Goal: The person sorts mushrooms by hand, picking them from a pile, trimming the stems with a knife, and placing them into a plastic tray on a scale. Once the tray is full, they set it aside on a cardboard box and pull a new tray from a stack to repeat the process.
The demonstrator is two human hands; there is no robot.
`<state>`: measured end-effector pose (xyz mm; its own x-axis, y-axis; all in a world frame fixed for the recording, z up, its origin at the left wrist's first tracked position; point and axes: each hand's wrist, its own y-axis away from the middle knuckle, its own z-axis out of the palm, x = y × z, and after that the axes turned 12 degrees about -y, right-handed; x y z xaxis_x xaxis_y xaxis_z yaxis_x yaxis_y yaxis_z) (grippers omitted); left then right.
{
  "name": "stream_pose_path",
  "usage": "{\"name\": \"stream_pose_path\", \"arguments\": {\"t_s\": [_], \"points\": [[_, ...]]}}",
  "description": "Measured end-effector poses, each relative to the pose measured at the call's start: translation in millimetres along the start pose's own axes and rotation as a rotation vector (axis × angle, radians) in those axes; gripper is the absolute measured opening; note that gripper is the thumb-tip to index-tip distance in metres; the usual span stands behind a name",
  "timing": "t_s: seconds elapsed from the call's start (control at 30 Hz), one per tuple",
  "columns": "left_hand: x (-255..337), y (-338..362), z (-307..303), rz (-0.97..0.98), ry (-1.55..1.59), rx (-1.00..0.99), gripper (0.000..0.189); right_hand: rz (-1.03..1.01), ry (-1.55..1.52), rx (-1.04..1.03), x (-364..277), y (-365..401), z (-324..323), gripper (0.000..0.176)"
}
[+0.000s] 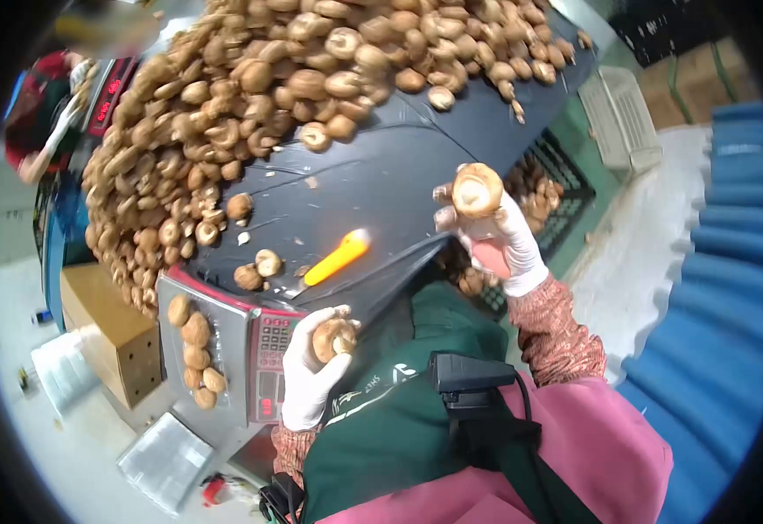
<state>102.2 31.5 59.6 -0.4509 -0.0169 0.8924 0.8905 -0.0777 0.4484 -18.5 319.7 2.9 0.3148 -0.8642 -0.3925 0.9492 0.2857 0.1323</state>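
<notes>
My left hand [305, 377], in a white glove, is closed around a brown mushroom [332, 339] beside the scale's keypad. Farther right, my gloved right hand [514, 240] holds up another mushroom [477, 190], its pale underside and stem facing the camera. A pinkish patch shows at the palm of that hand. Between the hands, a knife with a yellow-orange handle [338, 258] lies on the black-covered table [381, 179]. Left of the knife rest a few loose mushrooms [248, 277]. A large heap of mushrooms [303, 61] covers the far and left side of the table.
A scale [240, 349] carries a row of several mushrooms [195, 356]. Below the table's right edge stands a dark crate [573, 194] containing mushrooms. A pale basket [623, 122], a cardboard box [119, 336] and another person [41, 122] at a second scale are around.
</notes>
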Motion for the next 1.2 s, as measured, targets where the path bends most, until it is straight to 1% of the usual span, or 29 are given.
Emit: {"name": "stream_pose_path", "arguments": {"t_s": [0.07,0.1,0.2,0.23,0.33,0.37,0.4,0.47,0.57,0.67,0.8,0.83,0.93,1.0,1.03,1.17,1.2], "points": [[-9,16,-16,0.055,0.068,0.066,0.063,0.174,-0.301,-0.061,22,-10,19,0.076],[-11,24,-21,0.064,0.107,0.105,0.063,0.239,-0.301,-0.05,32,-14,32,0.076],[-23,50,-38,0.125,0.234,0.201,0.068,0.486,-0.445,-0.245,64,-28,49,0.068],[-31,58,-45,0.152,0.268,0.229,0.069,0.485,-0.458,-0.173,77,-28,63,0.064],[-57,79,-64,0.222,0.354,0.292,0.074,0.579,-0.286,-0.077,109,-34,90,0.074],[-63,85,-68,0.244,0.384,0.321,0.074,0.63,-0.306,-0.054,120,-36,96,0.071],[-62,91,-68,0.248,0.41,0.355,0.074,0.672,-0.252,-0.018,124,-39,108,0.067],[-77,97,-74,0.295,0.488,0.381,0.073,0.728,-0.236,0.109,141,-42,114,0.062],[-89,103,-81,0.32,0.547,0.413,0.073,0.774,-0.202,0.14,160,-39,129,0.061],[-92,101,-85,0.327,0.564,0.424,0.074,0.831,-0.203,0.149,167,-36,138,0.062],[-89,102,-87,0.313,0.574,0.426,0.075,0.952,-0.207,-0.008,173,-37,131,0.055],[-90,101,-88,0.315,0.576,0.421,0.074,0.98,-0.263,0.01,175,-38,132,0.052],[-85,99,-90,0.309,0.594,0.405,0.077,0.912,-0.197,0.031,178,-35,132,0.05],[-83,97,-90,0.304,0.613,0.41,0.08,0.891,-0.211,0.048,180,-34,125,0.05],[-88,95,-91,0.352,0.651,0.364,0.084,0.883,-0.216,0.055,180,-34,122,0.049],[-86,89,-90,0.43,0.837,0.279,0.085,0.844,-0.059,-0.066,186,-34,121,0.053],[-86,90,-90,0.421,0.838,0.283,0.085,0.818,0.055,-0.147,186,-31,137,0.054]]}}
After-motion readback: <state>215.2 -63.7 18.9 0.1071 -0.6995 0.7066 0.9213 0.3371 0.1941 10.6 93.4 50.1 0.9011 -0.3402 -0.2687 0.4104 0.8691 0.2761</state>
